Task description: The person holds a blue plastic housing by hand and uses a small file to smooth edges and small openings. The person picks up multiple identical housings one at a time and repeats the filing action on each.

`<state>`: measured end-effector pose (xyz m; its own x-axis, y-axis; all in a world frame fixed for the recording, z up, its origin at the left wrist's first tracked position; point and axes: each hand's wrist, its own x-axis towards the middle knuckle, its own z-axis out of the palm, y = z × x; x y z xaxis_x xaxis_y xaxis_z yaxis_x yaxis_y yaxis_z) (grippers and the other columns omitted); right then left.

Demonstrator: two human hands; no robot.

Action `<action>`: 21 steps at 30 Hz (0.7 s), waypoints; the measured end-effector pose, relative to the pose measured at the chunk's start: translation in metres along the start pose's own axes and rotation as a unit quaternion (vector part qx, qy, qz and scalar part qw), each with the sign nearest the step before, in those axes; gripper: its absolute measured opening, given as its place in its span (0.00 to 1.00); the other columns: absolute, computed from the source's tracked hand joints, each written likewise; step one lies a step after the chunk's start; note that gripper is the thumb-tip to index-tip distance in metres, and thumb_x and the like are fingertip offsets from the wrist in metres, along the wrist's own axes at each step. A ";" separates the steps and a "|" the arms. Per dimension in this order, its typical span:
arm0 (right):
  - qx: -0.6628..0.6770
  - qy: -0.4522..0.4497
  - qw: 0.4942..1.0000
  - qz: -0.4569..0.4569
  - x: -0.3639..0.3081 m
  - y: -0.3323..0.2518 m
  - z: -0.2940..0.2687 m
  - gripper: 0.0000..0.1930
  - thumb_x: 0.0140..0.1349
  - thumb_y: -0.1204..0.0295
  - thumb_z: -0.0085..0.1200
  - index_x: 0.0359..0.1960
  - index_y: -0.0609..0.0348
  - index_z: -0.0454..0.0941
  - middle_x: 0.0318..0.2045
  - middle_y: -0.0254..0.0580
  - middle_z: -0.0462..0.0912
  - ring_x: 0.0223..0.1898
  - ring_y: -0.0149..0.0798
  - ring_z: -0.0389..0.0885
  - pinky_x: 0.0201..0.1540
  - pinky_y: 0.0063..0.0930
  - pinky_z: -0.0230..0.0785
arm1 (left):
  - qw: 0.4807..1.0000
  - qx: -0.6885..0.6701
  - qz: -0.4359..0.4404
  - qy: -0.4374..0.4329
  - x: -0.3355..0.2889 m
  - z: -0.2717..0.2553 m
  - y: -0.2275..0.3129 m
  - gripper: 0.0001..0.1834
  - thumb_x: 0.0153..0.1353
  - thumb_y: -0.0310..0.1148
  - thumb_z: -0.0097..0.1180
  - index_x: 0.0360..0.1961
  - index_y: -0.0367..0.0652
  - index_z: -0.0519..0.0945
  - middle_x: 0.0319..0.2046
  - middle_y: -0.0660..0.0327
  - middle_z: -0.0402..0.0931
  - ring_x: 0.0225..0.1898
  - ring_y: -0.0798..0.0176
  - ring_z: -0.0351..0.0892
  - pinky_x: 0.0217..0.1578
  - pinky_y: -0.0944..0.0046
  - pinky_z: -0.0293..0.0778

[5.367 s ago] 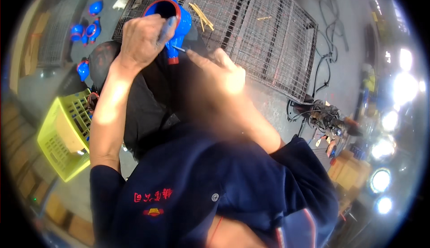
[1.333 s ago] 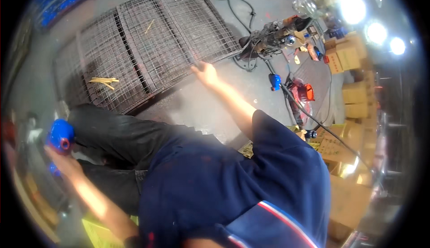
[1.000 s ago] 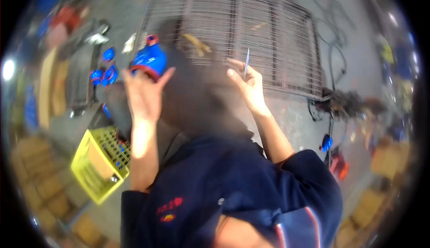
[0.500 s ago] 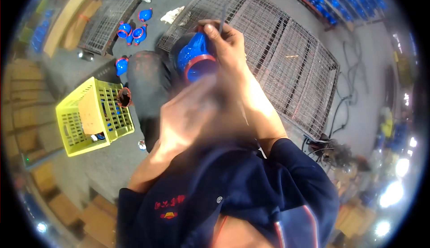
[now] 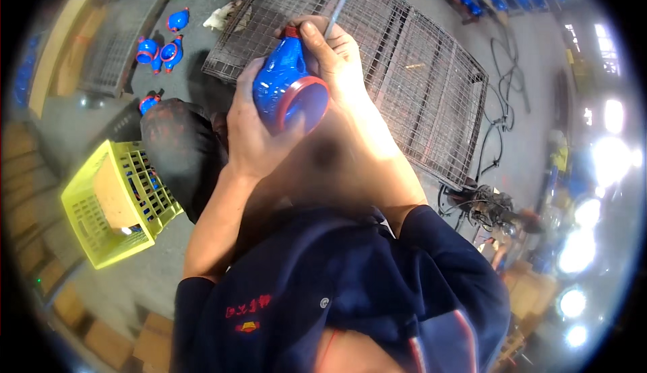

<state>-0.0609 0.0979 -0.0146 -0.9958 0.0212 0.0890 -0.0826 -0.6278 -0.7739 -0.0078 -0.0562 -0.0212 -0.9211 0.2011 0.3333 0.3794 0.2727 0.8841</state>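
Observation:
A glossy blue bulb-shaped housing (image 5: 273,83) with a wide red-rimmed opening and a narrow red neck is held up before me. My left hand (image 5: 248,130) wraps its lower left side, with the thumb near the opening. Around the neck end, the fingers of my right hand (image 5: 335,53) are closed. A thin grey-blue rod (image 5: 342,4) sticks up from that same hand; its lower part is hidden. The opening faces towards my lower right.
Beneath and beyond my hands lies a large wire-mesh frame (image 5: 431,97). Several similar blue housings (image 5: 172,53) lie on the floor at the far left. A yellow crate (image 5: 101,238) with cardboard in it stands left of my knee (image 5: 178,144). Black cables (image 5: 495,130) trail at right.
My left hand, blurred below the housing before, has moved up and taken hold of its left side. More of the housing shows now, including its red neck. The view has shifted slightly.

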 end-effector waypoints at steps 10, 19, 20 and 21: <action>-0.489 -0.078 0.869 0.019 -0.046 -0.047 -0.019 0.18 0.71 0.74 0.50 0.62 0.59 0.75 0.34 0.42 0.81 0.31 0.30 0.79 0.38 0.27 0.75 | 0.995 0.068 0.002 -0.072 0.002 -0.038 0.000 0.36 0.48 0.26 0.56 0.63 0.37 0.66 0.57 0.45 0.69 0.58 0.39 0.72 0.59 0.51 0.70; -0.606 -0.162 0.778 -0.033 -0.047 -0.044 -0.026 0.21 0.63 0.79 0.55 0.58 0.48 0.80 0.32 0.41 0.83 0.32 0.35 0.81 0.40 0.28 0.78 | 0.989 0.113 -0.048 -0.084 0.015 -0.037 0.008 0.33 0.49 0.27 0.56 0.61 0.38 0.68 0.55 0.47 0.72 0.53 0.39 0.76 0.54 0.51 0.74; -0.622 -0.167 0.764 -0.047 -0.046 -0.042 -0.030 0.23 0.61 0.80 0.56 0.57 0.47 0.81 0.32 0.41 0.83 0.31 0.36 0.81 0.39 0.29 0.78 | 0.989 0.113 -0.048 -0.086 0.017 -0.039 0.006 0.33 0.49 0.27 0.56 0.61 0.38 0.68 0.55 0.47 0.72 0.53 0.39 0.76 0.54 0.51 0.74; -0.622 -0.164 0.764 -0.046 -0.046 -0.043 -0.032 0.23 0.61 0.80 0.56 0.57 0.47 0.81 0.32 0.41 0.83 0.31 0.36 0.81 0.39 0.29 0.78 | 0.988 0.109 -0.038 -0.100 0.019 -0.042 0.003 0.33 0.49 0.27 0.55 0.61 0.38 0.69 0.55 0.47 0.73 0.52 0.39 0.76 0.54 0.51 0.73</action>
<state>-0.0130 0.1486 -0.0054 -0.9367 -0.3044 0.1732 -0.3288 0.5936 -0.7346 -0.0273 -0.0915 0.0018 -0.9202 0.3485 0.1781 0.3397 0.4853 0.8057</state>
